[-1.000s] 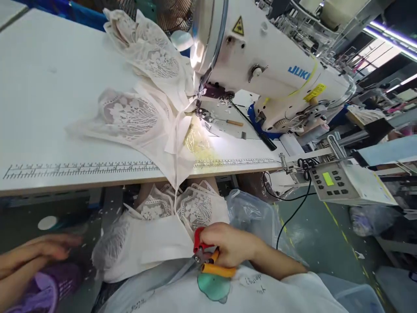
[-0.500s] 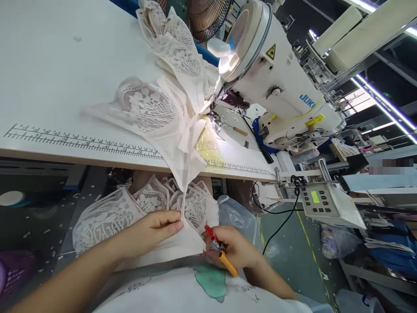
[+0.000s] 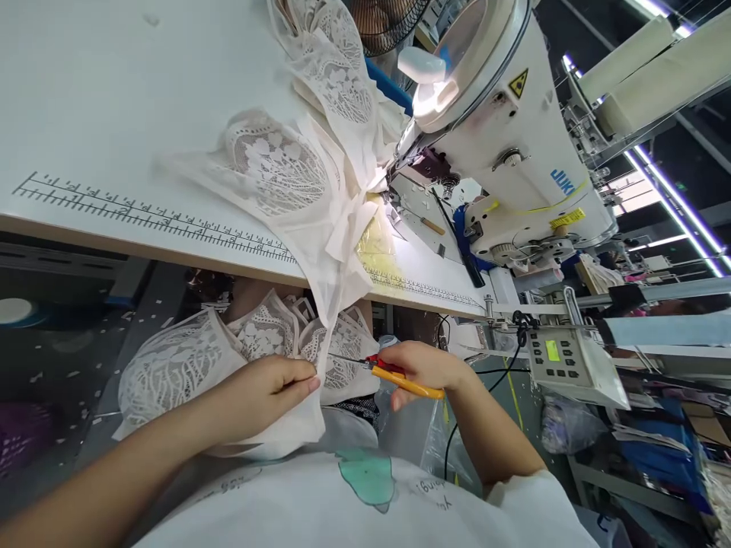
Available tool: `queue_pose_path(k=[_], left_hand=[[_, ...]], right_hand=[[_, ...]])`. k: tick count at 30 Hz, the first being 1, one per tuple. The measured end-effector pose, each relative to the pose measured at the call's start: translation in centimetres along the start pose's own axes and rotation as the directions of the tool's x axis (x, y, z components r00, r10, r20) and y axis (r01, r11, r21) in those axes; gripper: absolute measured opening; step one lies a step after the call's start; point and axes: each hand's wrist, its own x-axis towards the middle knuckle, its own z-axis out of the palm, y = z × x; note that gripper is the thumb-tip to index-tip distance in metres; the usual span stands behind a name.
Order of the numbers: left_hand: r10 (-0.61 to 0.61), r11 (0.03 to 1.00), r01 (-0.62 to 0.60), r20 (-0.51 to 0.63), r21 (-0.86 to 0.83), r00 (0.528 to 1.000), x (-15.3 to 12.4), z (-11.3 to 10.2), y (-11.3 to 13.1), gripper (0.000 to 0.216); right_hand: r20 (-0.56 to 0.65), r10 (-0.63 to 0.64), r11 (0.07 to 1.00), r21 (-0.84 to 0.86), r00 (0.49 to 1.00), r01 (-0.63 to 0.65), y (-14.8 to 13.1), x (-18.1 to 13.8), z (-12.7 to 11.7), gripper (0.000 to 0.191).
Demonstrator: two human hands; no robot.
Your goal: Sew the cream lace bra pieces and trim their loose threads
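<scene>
White lace bra pieces [image 3: 282,171] lie on the table beside the sewing machine, with a narrow fabric tail hanging over the front edge. My left hand [image 3: 266,396] pinches the lower end of that tail between thumb and fingers. In my right hand [image 3: 426,365] are scissors [image 3: 408,382] with orange and red handles. Their thin metal blades point left and reach the tail just above my left fingertips; whether they touch it, I cannot tell. More white lace bra cups [image 3: 177,373] rest on my lap, under and around my left hand.
A JUKI sewing machine [image 3: 502,144] stands at the right of the table with its lamp lit. A ruler scale [image 3: 154,217] runs along the front edge. To the right is a control box [image 3: 576,365]. A fan [image 3: 388,23] stands behind the fabric.
My right hand has risen from near my lap, and the scissors have turned so that their blades point left at the fabric tail. My left hand keeps its pinch. The view has shifted slightly.
</scene>
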Motion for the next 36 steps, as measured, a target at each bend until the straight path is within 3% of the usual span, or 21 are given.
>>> queue_pose_path(k=[6,13,17,21,25,29,31,33,36], left_hand=[[-0.004,1.0,0.004,0.0,-0.001,1.0,-0.2,-0.2,-0.3,0.037],[-0.021,0.999,0.02,0.021,0.026,1.0,-0.3,-0.4,-0.7,0.036],[-0.013,1.0,0.013,0.002,0.023,1.0,-0.3,-0.6,-0.7,0.036],[0.023,1.0,-0.023,-0.023,-0.003,0.999,-0.5,-0.8,-0.2,0.037],[0.139,0.99,-0.14,-0.073,-0.008,0.988,-0.6,-1.0,1.2,0.037],[0.32,0.945,-0.3,-0.182,0.13,0.93,0.0,-1.2,2.5,0.033],[0.375,0.922,-0.34,-0.205,0.185,0.904,0.3,-1.3,2.9,0.028],[0.372,0.922,-0.335,-0.209,0.193,0.904,0.6,-1.2,3.1,0.022],[0.246,0.962,-0.21,-0.216,0.176,0.945,0.7,-1.0,3.2,0.02]], right_hand=[[0.023,-0.005,0.997,-0.081,1.0,0.007,-1.6,1.7,-1.2,0.053],[0.012,-0.031,0.998,-0.056,0.999,0.032,-1.4,2.3,-1.1,0.052],[-0.045,-0.045,0.999,0.026,0.998,0.047,-1.0,2.1,-0.8,0.055],[-0.169,-0.031,0.973,0.22,0.985,0.068,-0.5,2.0,0.0,0.058],[-0.391,0.019,0.83,0.519,0.92,0.204,-1.0,3.0,2.4,0.059],[-0.479,0.004,0.463,0.779,0.878,0.423,-2.3,4.7,5.3,0.051],[-0.491,-0.001,0.351,0.815,0.871,0.46,-2.9,5.2,6.2,0.049],[-0.498,0.016,0.329,0.822,0.867,0.466,-3.3,5.2,6.7,0.049],[-0.535,0.064,0.403,0.786,0.843,0.469,-3.3,4.7,6.8,0.046]])
